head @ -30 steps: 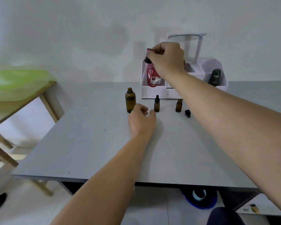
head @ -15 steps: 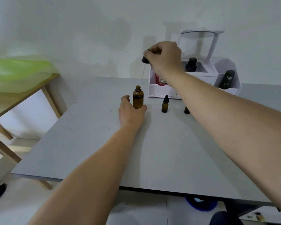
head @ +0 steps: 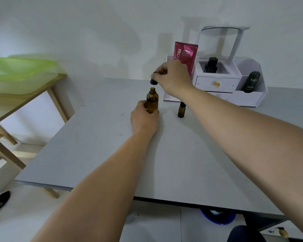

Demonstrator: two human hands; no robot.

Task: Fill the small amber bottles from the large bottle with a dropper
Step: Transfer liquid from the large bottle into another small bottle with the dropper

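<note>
On the grey table (head: 98, 151), the left hand (head: 143, 117) grips the large amber bottle (head: 152, 100); the right hand (head: 173, 77) pinches the dropper (head: 153, 81) above its mouth, its forearm perhaps hiding things beyond the small bottle (head: 181, 111).

One head-worn view — looking forward and down across the grey table (head: 98, 154) from close range.

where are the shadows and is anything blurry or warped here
Head view: soft shadows of the arms fall on the wall behind; the green lid at left is smeared; table edges bow from the wide lens; the big bottle is sharp.
</note>
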